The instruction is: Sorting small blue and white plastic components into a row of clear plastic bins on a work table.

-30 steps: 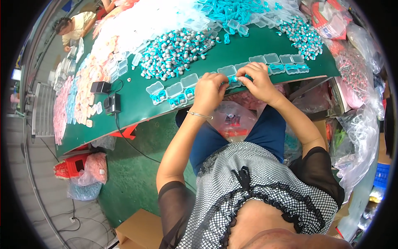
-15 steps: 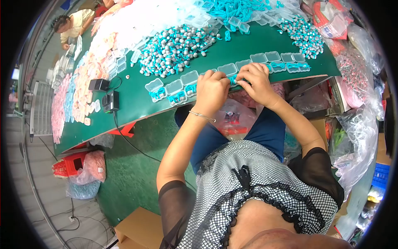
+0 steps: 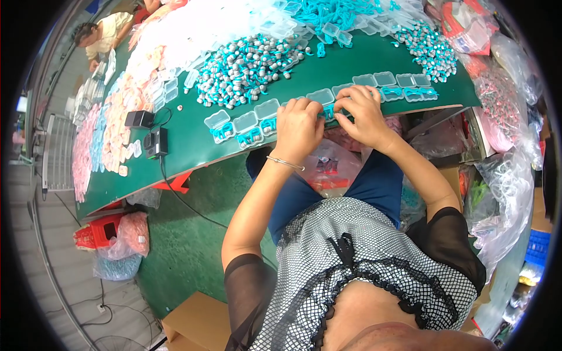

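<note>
Lying between two bare hands at the near edge of the table (image 3: 193, 147): one teal piece (image 3: 329, 110), partly covered by fingers, in a clear box of which little is seen. Its open lid (image 3: 320, 97) is set on the far side.

Left hand (image 3: 298, 121): placed to the left of the piece, fingers bent, thumb and fingertips drawn close together. Whether anything is pinched cannot be told.

Right hand (image 3: 364, 114): placed to the right, fingers curled, thumb and forefinger turned inward toward the piece. Contact seems likely; a firm grip cannot be confirmed.

Relation: the piece is flanked by both sets of fingertips, to the right of the left hand and to the left of the right. Neither hand can be called nearer. The long axis of the piece is too hidden to be read; the row is run along the table edge, rising to the right.

Row, left end: three filled boxes (image 3: 250, 138), lids open. Row, right end: filled boxes (image 3: 420, 94), lids likewise open.

Beyond the row: a heap of grey-and-teal pieces (image 3: 243, 70); a smaller heap (image 3: 426, 52) at right; teal cords (image 3: 328, 14) farther back.

Left of table: two black adapters (image 3: 156, 142); peach pieces (image 3: 115, 140).
</note>
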Demonstrator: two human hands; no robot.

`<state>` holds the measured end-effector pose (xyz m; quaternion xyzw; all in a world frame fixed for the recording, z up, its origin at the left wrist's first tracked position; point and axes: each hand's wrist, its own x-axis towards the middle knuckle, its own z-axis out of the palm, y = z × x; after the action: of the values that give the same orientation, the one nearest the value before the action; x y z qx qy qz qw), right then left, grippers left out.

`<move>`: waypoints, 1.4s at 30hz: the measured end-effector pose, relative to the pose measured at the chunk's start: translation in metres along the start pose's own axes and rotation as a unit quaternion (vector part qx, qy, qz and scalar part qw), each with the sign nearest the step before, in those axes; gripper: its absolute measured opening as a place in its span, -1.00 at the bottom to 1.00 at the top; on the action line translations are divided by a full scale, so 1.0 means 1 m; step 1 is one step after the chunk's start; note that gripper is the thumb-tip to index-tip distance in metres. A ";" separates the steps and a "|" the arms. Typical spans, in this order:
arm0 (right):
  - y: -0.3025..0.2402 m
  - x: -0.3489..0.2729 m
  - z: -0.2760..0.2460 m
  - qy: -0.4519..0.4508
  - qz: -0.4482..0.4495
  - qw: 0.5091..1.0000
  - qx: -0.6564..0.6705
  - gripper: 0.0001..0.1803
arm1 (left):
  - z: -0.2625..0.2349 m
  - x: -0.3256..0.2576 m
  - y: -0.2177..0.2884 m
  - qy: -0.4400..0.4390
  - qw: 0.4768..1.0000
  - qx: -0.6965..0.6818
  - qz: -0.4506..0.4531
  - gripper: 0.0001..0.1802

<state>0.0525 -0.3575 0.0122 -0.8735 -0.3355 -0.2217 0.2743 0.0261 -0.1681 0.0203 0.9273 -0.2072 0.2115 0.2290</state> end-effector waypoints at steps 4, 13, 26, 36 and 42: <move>0.002 0.000 -0.003 0.006 0.001 1.000 0.004 -0.86 | -0.006 0.007 -0.010 -0.007 0.999 -0.040 -0.035 -0.80; 0.021 -0.005 -0.017 0.002 0.029 0.999 0.014 -0.88 | -0.016 0.053 -0.051 -0.093 0.990 -0.052 -0.088 -0.82; 0.019 -0.007 -0.020 0.008 0.014 0.999 0.038 -0.91 | -0.011 0.023 -0.011 -0.151 0.986 -0.069 -0.012 -0.91; 0.007 0.003 -0.006 0.006 -0.016 0.998 0.061 -0.90 | -0.004 0.006 -0.008 -0.064 0.982 -0.138 -0.109 -0.90; 0.004 0.006 -0.001 -0.004 -0.015 0.998 0.059 -0.90 | -0.004 -0.001 -0.002 -0.034 0.991 -0.087 -0.099 -0.92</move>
<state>0.0593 -0.3582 0.0146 -0.8517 -0.3622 -0.2018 0.3204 0.0246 -0.1639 0.0226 0.9266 -0.1396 0.1370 0.3212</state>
